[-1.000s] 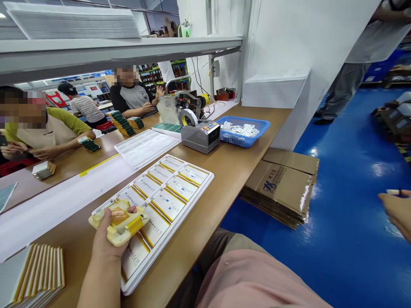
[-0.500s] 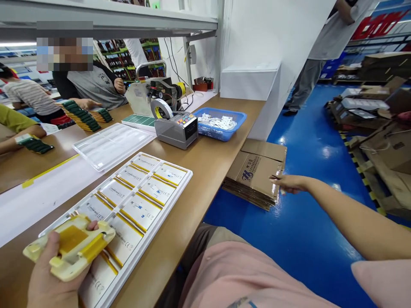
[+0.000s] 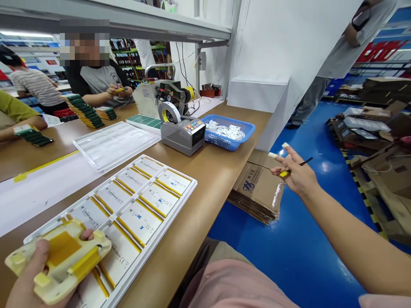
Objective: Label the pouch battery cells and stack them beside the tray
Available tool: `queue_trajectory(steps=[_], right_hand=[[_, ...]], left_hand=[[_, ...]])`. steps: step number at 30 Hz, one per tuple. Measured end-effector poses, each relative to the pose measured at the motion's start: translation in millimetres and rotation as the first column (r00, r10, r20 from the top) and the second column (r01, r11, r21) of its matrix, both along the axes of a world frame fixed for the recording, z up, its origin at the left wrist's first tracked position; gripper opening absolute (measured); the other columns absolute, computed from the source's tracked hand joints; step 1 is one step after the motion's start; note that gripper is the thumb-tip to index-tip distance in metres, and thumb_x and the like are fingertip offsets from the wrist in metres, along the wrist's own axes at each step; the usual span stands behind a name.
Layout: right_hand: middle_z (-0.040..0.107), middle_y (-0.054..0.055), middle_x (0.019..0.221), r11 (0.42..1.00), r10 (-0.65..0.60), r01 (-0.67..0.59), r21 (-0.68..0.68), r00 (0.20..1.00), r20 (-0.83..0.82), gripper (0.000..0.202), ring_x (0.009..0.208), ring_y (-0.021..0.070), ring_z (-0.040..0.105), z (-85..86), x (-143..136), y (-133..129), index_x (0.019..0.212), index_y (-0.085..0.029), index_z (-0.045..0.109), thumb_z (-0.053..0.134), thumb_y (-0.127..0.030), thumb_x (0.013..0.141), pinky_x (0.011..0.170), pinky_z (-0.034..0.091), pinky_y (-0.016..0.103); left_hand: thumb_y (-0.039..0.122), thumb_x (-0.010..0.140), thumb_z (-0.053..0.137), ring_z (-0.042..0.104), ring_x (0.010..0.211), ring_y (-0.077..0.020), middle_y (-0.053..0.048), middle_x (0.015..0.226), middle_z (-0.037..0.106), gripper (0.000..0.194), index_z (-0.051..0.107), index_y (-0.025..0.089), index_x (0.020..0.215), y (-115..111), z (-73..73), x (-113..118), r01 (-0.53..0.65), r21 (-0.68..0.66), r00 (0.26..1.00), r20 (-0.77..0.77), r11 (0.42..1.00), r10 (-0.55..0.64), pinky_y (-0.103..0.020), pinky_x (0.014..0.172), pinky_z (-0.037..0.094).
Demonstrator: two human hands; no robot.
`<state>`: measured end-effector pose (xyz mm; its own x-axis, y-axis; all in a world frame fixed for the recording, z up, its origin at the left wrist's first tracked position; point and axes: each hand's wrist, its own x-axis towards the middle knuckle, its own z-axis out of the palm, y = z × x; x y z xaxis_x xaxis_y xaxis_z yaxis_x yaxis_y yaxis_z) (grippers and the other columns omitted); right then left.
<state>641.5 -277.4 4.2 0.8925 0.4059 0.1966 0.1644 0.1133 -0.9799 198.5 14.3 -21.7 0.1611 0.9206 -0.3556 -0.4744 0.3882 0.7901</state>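
My left hand (image 3: 35, 273) grips a cream plastic fixture (image 3: 91, 250) with amber tape in its middle and along one side, my thumb over its face. It is above the near end of a white tray (image 3: 189, 188) of flat silver battery packs (image 3: 141, 218) with yellow edges. Out over the floor at the right, my right hand (image 3: 298, 173) holds a thin dark tool with a yellow part (image 3: 284, 174), whose exact kind I cannot make out. Two fingers are stretched out and have pale coverings on their tips.
On the table stand a grey tape dispenser (image 3: 183, 139), a blue basket (image 3: 231, 143) of small white pieces and a clear tray (image 3: 112, 143). Flattened cartons (image 3: 257, 184) are stacked beside the table. Across it a co-worker (image 3: 96, 85) handles a small part near green-and-yellow stacks (image 3: 85, 113).
My right hand has risen and turned, two fingers now stretched out, the tool still in it. The left hand and fixture sit slightly lower and further left in view. The co-worker's hands have come together.
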Motion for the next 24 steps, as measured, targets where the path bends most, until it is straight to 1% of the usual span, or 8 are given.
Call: queue_trajectory(steps=[3,8,10,13,15,19,22,24], right_hand=[[0.056,0.002,0.090,0.992,0.124,-0.123,0.027,0.992,-0.020,0.047,0.051,0.0097,0.054,10.7,-16,27,0.116,-0.030,0.040,0.053,-0.041,0.072,0.052,0.046,0.028],[0.046,-0.005,0.055,0.942,0.326,-0.329,-0.061,0.944,-0.054,0.030,0.036,0.0031,0.030,4.1,-37,86,0.083,-0.019,0.053,0.063,-0.039,0.063,0.036,0.026,0.020],[0.039,-0.007,0.050,0.913,0.383,-0.394,-0.109,0.917,-0.107,0.030,0.036,0.0024,0.025,-4.5,-42,116,0.071,-0.017,0.050,0.066,-0.039,0.060,0.036,0.020,0.019],[0.042,-0.006,0.051,0.886,0.429,-0.442,-0.143,0.896,-0.111,0.035,0.037,0.0029,0.026,-14.3,-43,162,0.066,-0.017,0.045,0.067,-0.043,0.057,0.037,0.017,0.019],[0.043,-0.005,0.049,0.914,0.374,-0.376,-0.156,0.926,-0.040,0.035,0.037,0.0040,0.026,-13.3,-38,191,0.064,-0.017,0.045,0.063,-0.047,0.059,0.036,0.018,0.019],[0.052,0.003,0.051,0.975,0.085,-0.026,-0.221,0.962,0.261,0.043,0.044,0.0124,0.043,9.3,-18,234,0.072,-0.016,0.055,0.036,-0.055,0.075,0.041,0.032,0.024],[0.062,0.008,0.091,0.903,0.097,0.170,-0.394,0.812,0.575,0.044,0.080,0.0215,0.055,30.3,-8,251,0.098,-0.020,0.058,0.028,-0.048,0.080,0.066,0.042,0.032],[0.058,0.007,0.108,0.782,0.224,0.262,-0.566,0.729,0.647,0.043,0.094,0.0257,0.052,38.9,-7,255,0.110,-0.026,0.053,0.028,-0.045,0.081,0.076,0.039,0.038]], left_hand=[[0.028,0.075,0.049,0.063,0.073,-0.0230,0.001,0.095,0.065,0.026,0.056,0.033,0.099,-4,2.7,-1,0.051,0.167,0.998,-0.046,0.985,-0.043,-0.039,0.055,0.055],[0.027,0.070,0.054,0.063,0.072,-0.0277,-0.006,0.083,0.067,0.031,0.057,0.024,0.100,-5,1.4,-7,0.105,0.114,0.994,-0.022,0.988,-0.103,-0.043,0.060,0.054],[0.026,0.067,0.058,0.062,0.076,-0.0298,-0.007,0.081,0.066,0.033,0.057,0.024,0.100,-5,1.3,-9,0.145,0.078,0.989,0.018,0.986,-0.147,-0.046,0.064,0.052],[0.028,0.065,0.061,0.061,0.075,-0.0297,-0.008,0.079,0.065,0.033,0.056,0.021,0.097,-7,2.9,-12,0.151,0.008,0.986,0.069,0.989,-0.151,-0.051,0.066,0.050],[0.029,0.064,0.062,0.062,0.073,-0.0283,-0.008,0.078,0.064,0.033,0.055,0.019,0.095,-9,3.8,-13,0.142,-0.029,0.986,0.088,0.989,-0.139,-0.050,0.066,0.049],[0.030,0.064,0.063,0.061,0.075,-0.0278,-0.008,0.080,0.063,0.032,0.054,0.019,0.093,-11,3.6,-15,0.159,-0.051,0.981,0.116,0.986,-0.152,-0.048,0.067,0.049],[0.031,0.064,0.063,0.060,0.073,-0.0270,-0.007,0.081,0.061,0.034,0.053,0.019,0.094,-11,3.2,-15,0.161,-0.094,0.979,0.141,0.982,-0.147,-0.051,0.067,0.048],[0.031,0.065,0.062,0.060,0.069,-0.0250,-0.007,0.081,0.060,0.035,0.052,0.018,0.095,-12,3.1,-14,0.160,-0.091,0.978,0.152,0.983,-0.145,-0.051,0.065,0.048]])
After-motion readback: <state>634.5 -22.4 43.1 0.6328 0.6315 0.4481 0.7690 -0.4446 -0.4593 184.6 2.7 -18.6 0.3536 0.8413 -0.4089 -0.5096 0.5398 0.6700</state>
